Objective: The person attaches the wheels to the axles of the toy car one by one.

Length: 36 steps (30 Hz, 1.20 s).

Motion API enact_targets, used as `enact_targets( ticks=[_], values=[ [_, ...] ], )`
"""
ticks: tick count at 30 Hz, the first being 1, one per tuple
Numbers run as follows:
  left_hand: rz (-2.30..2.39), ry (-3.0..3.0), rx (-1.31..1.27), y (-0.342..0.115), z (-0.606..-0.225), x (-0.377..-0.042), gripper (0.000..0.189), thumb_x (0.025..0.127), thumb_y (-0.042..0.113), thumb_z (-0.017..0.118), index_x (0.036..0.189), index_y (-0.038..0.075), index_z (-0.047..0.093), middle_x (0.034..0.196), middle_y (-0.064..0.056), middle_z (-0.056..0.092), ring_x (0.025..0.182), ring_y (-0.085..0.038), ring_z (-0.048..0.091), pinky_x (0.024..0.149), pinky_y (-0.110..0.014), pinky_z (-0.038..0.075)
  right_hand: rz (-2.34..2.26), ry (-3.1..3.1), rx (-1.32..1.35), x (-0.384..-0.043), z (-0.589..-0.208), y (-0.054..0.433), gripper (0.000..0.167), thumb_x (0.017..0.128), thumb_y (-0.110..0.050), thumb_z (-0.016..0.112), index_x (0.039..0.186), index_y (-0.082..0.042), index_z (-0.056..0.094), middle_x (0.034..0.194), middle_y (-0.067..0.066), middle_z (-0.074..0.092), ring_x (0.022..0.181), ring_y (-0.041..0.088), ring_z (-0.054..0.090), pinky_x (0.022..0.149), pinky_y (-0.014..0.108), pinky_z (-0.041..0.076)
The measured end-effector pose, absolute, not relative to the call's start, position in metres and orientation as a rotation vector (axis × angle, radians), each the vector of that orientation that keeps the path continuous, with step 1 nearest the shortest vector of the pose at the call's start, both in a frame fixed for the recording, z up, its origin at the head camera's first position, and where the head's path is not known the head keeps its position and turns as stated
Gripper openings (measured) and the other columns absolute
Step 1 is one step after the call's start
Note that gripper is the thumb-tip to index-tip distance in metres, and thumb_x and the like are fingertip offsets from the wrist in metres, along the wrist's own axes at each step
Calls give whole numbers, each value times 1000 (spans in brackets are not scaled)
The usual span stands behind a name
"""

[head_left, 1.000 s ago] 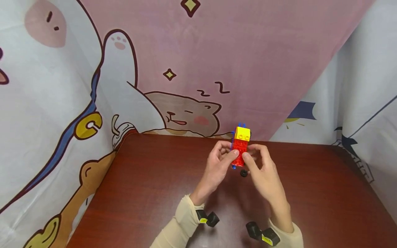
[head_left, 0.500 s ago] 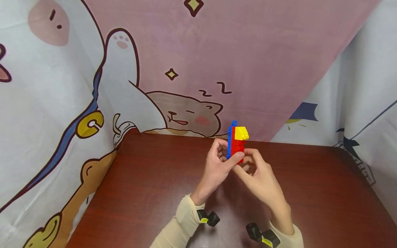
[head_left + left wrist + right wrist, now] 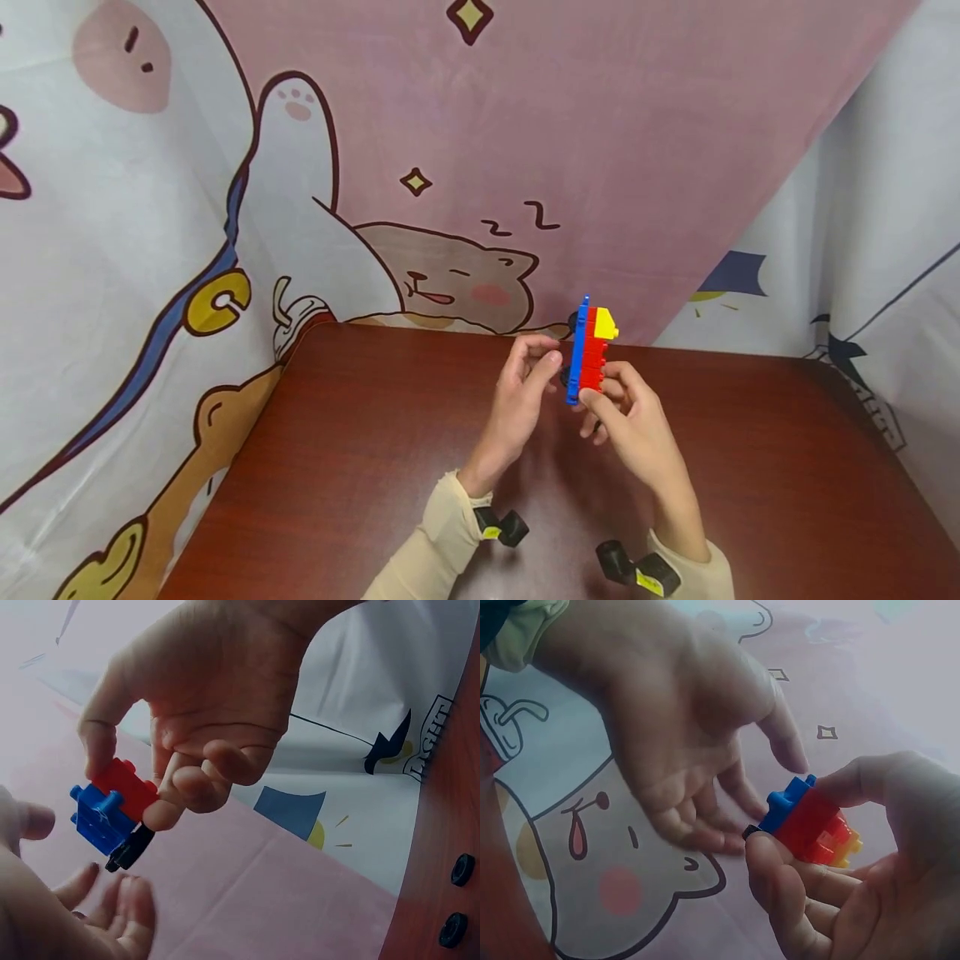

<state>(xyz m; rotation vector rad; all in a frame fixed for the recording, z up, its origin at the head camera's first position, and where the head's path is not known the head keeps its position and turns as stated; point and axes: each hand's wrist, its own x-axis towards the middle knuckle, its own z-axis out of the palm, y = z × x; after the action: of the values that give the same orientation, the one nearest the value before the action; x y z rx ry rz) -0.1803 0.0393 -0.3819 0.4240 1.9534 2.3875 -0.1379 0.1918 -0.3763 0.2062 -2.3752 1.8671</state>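
Observation:
My right hand (image 3: 637,425) pinches a toy brick car (image 3: 591,358) by its lower end between thumb and fingers. The car stands tipped on end above the table. It has a blue base (image 3: 101,817), red bricks (image 3: 808,823) and a yellow sloped brick (image 3: 603,323) at its upper end. Black wheels (image 3: 566,377) show on the left side of the base. Just left of the car is my left hand (image 3: 517,408), its fingers loosely bent with nothing gripped. In the right wrist view the left fingertips lie close to the base; whether they touch it I cannot tell.
Two loose black wheels (image 3: 452,930) lie on the dark red wooden table (image 3: 360,433). Behind the table hangs a printed cloth (image 3: 637,167) with cartoon animals. Both wrists carry black camera mounts (image 3: 502,527).
The car has turned so that its blue underside faces left and its wheels show. My left thumb has come off it, leaving the right hand holding it.

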Motion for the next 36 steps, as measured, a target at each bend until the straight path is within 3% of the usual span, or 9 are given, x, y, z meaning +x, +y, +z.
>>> enact_targets(
  ticks=[3,8,17,22,27,32,36],
  values=[
    [2324,1882,440,40,-383,-180,35,102,22,51,131,4,55,118,-24,60,83,-11,58,75,-27,50,1891,-2377,243,-137,-375,193,29,99,-10,58,122,3,46,84,-4,71,57,21,65,52,31,56],
    [2301,1787,450,39,-385,-180,37,102,23,52,132,3,58,110,-30,63,72,-12,60,68,-24,53,1913,-2391,297,-135,-375,192,28,100,-10,56,123,3,45,84,-8,70,60,20,67,53,31,57],
    [2393,1814,410,34,-384,-181,34,100,20,55,126,0,62,107,-20,65,83,-11,59,72,-21,49,1871,-2376,325,-141,-386,204,28,101,-12,55,126,-1,49,97,-2,67,79,14,67,64,29,58],
    [2410,1813,400,30,-381,-181,37,100,22,53,127,-2,60,109,-19,65,84,-11,60,73,-22,49,1816,-2266,112,-151,-413,235,17,101,-12,56,116,-4,56,95,-7,69,83,6,68,69,20,56],
    [2412,1819,405,27,-379,-180,39,101,22,51,129,-3,57,114,-25,62,87,-13,61,74,-23,49,1579,-2386,-228,-156,-467,265,24,98,-18,62,117,-3,58,100,-1,68,86,-3,61,72,13,49],
    [2407,1814,444,29,-377,-182,38,101,24,50,130,-1,57,115,-25,62,87,-14,61,74,-24,49,1326,-2555,-323,-162,-520,284,35,93,-13,65,126,-3,57,118,12,62,101,12,61,78,8,41],
    [2391,1798,436,35,-379,-180,39,101,23,51,129,-2,57,112,-20,62,87,-13,60,74,-24,49,1276,-2578,-277,-156,-546,290,40,90,-12,70,127,-2,58,120,16,59,109,26,57,85,20,42]
  ],
)
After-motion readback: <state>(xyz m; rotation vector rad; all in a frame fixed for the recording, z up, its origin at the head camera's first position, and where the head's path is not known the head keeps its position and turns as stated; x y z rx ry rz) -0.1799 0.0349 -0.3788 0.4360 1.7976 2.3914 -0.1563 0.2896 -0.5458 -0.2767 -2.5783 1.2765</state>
